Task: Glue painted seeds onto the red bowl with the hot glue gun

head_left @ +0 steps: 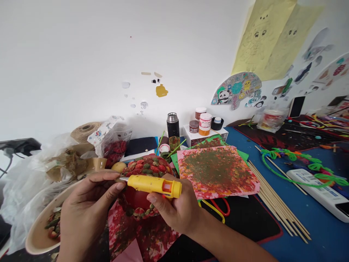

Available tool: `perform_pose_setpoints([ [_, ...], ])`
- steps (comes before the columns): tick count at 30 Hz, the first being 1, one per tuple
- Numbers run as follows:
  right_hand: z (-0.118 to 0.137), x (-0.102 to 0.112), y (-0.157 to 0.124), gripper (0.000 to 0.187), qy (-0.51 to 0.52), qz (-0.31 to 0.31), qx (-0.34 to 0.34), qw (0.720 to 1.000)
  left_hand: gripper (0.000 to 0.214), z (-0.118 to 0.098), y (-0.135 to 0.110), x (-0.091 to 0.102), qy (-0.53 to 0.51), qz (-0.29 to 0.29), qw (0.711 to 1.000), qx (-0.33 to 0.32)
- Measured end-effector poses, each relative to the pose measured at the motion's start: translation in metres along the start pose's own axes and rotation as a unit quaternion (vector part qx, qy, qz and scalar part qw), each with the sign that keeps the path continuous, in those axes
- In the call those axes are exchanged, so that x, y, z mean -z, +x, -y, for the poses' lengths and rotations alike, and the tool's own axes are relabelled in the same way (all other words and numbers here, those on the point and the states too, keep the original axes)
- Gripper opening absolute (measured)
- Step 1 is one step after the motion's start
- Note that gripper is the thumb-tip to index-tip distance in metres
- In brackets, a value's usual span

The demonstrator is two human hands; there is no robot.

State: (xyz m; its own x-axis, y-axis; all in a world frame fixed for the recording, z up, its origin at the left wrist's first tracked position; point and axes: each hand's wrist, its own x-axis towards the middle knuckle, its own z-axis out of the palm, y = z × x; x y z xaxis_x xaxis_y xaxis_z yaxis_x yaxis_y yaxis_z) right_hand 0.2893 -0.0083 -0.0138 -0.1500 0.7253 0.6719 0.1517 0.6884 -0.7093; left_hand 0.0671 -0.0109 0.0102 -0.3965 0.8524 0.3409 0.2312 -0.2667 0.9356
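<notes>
My right hand (181, 203) is wrapped round a yellow hot glue gun (147, 183), its metal nozzle pointing left. The thumb and fingers of my left hand (89, 203) are pinched at the nozzle tip around a small dark painted shell, mostly hidden by the fingers. Behind and below the glue gun is a red rounded form (140, 202), partly covered with red and green painted shells (148, 165). Left of my left hand, a beige bowl (35, 236) holds loose shells (53, 223) in similar colours. Paint-smeared paper (155, 236) lies under the red form.
Pink paint-covered paper (218, 171) lies to the right, with scissors handles (223, 209) under its edge. Farther right are wooden sticks (280, 203) and a white device (316, 191). A black flask (172, 125) and paint jars (205, 123) stand by the wall; plastic bags (24, 203) crowd the left.
</notes>
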Motion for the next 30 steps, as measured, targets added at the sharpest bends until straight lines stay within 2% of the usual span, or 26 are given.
perform_pose_setpoints([
  [9,0.0020,0.0014,0.0005,0.045,0.025,-0.002,-0.010,1.000,0.045,0.0014,0.0002,0.0025,0.002,0.012,1.000,-0.012],
  [15,0.0007,0.0003,-0.0002,0.044,0.027,-0.002,-0.005,1.000,0.056,0.0069,0.0022,0.0016,0.002,-0.009,1.000,-0.014],
  [22,0.0005,0.0013,0.0005,0.039,0.032,-0.006,0.000,0.999,0.055,0.0090,0.0023,0.0030,0.005,-0.017,1.000,-0.018],
  [30,0.0012,0.0009,0.0012,0.048,0.009,-0.009,0.005,1.000,0.051,0.0063,0.0016,0.0024,0.006,-0.018,0.999,-0.033],
])
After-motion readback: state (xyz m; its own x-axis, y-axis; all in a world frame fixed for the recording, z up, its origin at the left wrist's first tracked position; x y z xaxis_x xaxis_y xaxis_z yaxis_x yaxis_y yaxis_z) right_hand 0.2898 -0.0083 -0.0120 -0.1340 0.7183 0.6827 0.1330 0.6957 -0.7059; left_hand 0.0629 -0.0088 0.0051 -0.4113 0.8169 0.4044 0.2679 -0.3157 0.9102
